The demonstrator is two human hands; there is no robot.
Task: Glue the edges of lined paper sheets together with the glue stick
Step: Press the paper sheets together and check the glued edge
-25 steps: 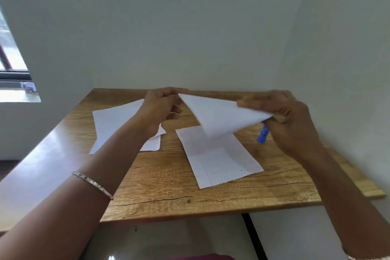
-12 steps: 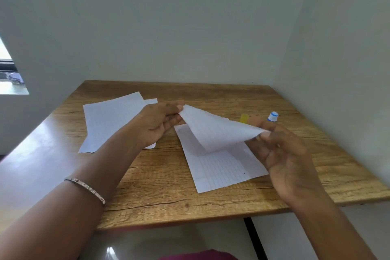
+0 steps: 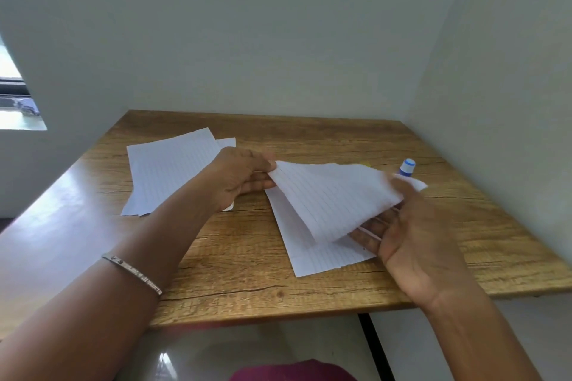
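Observation:
A lined paper sheet (image 3: pixel 328 195) hangs just above the table, held at both ends. My left hand (image 3: pixel 244 178) pinches its left corner. My right hand (image 3: pixel 405 226) lies palm up under its right side, thumb on top of the edge and fingers spread beneath. Directly below, another lined sheet (image 3: pixel 318 257) lies flat on the wood. The glue stick (image 3: pixel 407 168), blue and white, stands upright behind my right hand, with a bit of yellow (image 3: pixel 366 164) showing past the held sheet's far edge.
A small stack of lined sheets (image 3: pixel 168 168) lies at the back left of the wooden table (image 3: pixel 235 281). White walls close off the far and right sides. A window is at the far left.
Both hands have lowered the held sheet toward the flat one. My right hand turned palm up under the paper, and the glue stick now stands on the table behind it.

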